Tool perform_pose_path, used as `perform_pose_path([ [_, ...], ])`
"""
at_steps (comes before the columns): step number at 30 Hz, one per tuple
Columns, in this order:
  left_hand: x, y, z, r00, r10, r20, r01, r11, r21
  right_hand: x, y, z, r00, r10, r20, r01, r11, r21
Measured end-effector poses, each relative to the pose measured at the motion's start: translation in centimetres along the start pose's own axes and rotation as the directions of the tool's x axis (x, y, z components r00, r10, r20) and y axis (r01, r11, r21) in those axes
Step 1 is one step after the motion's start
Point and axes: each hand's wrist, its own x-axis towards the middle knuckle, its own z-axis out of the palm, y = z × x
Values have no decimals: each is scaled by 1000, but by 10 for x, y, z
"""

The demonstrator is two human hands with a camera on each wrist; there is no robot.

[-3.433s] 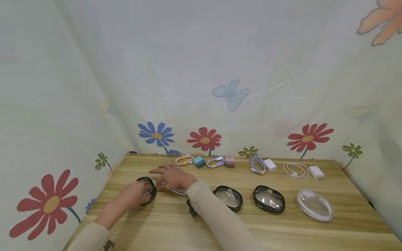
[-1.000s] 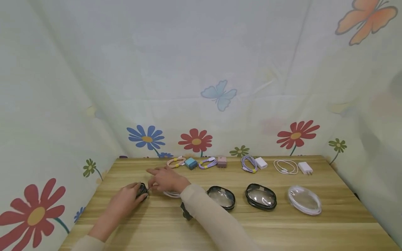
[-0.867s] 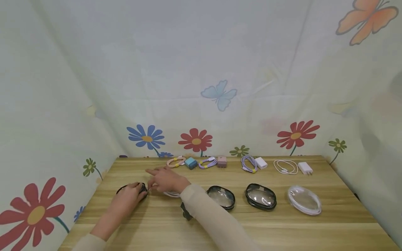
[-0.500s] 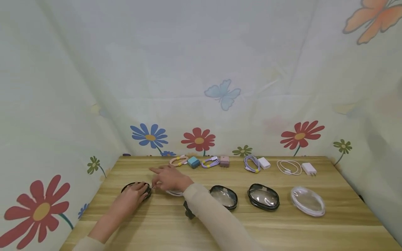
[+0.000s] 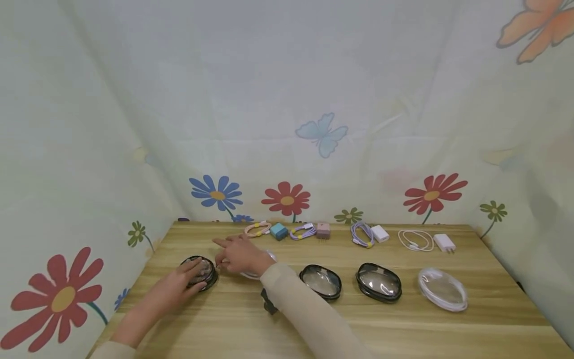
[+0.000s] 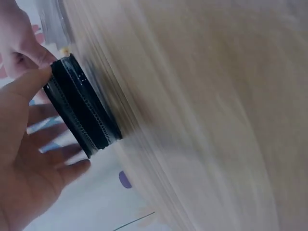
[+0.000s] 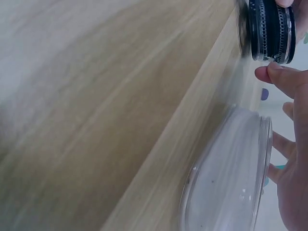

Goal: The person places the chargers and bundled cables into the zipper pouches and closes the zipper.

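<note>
A small oval pouch [image 5: 207, 275] with clear faces and black edging lies flat at the left of the wooden table. My left hand [image 5: 183, 282] rests over its clear top with fingers spread, thumb along the near side. The left wrist view shows the pouch's black zipper side [image 6: 84, 103] facing the camera. At the pouch's right end my right hand [image 5: 242, 257] pinches the zipper pull with thumb and index finger, its other fingers stretched out. In the right wrist view, the pinching fingertips [image 7: 274, 70] are right at the zipper edge; the pull itself is mostly hidden.
A clear white-edged pouch [image 7: 226, 173] lies beneath my right hand. Two black-edged pouches [image 5: 321, 282] and another white-edged pouch [image 5: 443, 290] lie to the right. Along the back are coiled cables [image 5: 361, 234] and charger plugs [image 5: 444, 243], before a flowered cloth wall [image 5: 251, 124].
My left hand was reaching into the pouch, then gripped its upper part; now it lies over the top. The pouch's lid has come down flat. My right hand keeps its place at the end.
</note>
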Motion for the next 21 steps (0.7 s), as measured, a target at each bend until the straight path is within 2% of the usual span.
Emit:
perform_pose_path([
  [3, 4, 6, 1, 994, -105, 17, 105, 995, -2, -1, 2, -1, 1000, -13, 3, 13, 1000, 6],
  [5, 8, 10, 2, 991, -132, 35, 132, 991, 9, -2, 3, 0, 1000, -28, 13, 28, 1000, 7],
  [8, 12, 15, 4, 993, -109, 42, 108, 994, 32, -3, 2, 4, 999, -34, 10, 34, 999, -7],
  [12, 14, 21, 6, 998, -57, -5, 57, 998, 33, -1, 0, 7, 999, 0, -37, -2, 999, -51],
  [16, 14, 25, 8, 997, -62, -40, 63, 997, 40, 0, -1, 7, 998, 33, -53, -37, 996, -75],
  [21, 15, 26, 9, 996, -89, -18, 90, 994, 69, 1, -1, 10, 997, 55, -53, -59, 995, -77],
])
